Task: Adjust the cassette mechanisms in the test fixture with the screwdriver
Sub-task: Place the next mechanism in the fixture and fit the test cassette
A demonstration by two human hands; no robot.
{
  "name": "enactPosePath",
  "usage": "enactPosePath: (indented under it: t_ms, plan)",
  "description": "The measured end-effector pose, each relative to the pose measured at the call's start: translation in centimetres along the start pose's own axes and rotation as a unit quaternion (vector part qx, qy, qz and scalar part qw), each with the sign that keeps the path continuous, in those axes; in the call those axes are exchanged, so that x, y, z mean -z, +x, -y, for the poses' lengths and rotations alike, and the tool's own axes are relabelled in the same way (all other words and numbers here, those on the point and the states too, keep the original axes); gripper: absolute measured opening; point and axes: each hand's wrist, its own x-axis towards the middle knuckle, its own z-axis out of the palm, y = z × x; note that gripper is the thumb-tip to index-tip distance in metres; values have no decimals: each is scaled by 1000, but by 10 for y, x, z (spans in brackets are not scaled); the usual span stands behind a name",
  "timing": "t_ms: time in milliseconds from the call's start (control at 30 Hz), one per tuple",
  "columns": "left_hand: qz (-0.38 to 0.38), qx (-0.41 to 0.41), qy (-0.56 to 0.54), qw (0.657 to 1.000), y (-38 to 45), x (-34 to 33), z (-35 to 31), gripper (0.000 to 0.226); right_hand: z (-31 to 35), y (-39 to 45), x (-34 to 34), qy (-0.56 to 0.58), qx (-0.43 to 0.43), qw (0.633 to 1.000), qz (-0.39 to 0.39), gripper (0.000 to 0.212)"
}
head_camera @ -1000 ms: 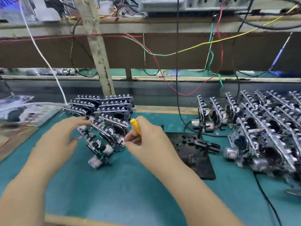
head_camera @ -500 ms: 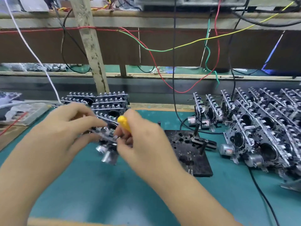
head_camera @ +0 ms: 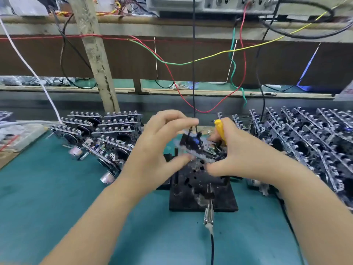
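Both hands hold a blurred cassette mechanism [head_camera: 198, 148] over the black test fixture [head_camera: 202, 188] on the green worktop [head_camera: 57, 197]. Left hand [head_camera: 158, 148] pinches it; right hand [head_camera: 238, 155] also grips a yellow screwdriver [head_camera: 220, 131]. No writing is legible.

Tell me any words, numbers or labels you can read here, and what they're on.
None can be read.
Instrument on the top shelf: knobs show, any panel markings too small.
Printed sheets at far left: blurred.
Cassette mechanism held over the fixture: motion-blurred, no label legible.
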Motion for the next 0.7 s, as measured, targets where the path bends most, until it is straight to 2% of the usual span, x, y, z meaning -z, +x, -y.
enactPosePath:
  t_ms: [67, 100, 200, 300, 567, 700]
  plan:
    - [130, 96, -1, 987, -3, 1, 13, 100, -11, 7, -6, -77, 16, 997, 4, 63]
    - [182, 139, 10, 973, -4, 2, 19, 111, -14, 11, -10, -113, 31, 993, 3, 64]
    - [257, 210, 26, 943, -7, 2, 36, 115, -22, 21, -19, -151, 60, 987, 1, 66]
    - [274, 241, 30, 931, -3, 0, 42, 113, -32, 27, -25, -155, 60, 986, 9, 65]
    - [290, 251, 53, 922, 5, -3, 50, 111, -40, 30, -34, -157, 72, 985, 10, 63]
    - [303, 253, 57, 917, 10, -2, 50, 109, -37, 27, -21, -153, 42, 985, 65, 76]
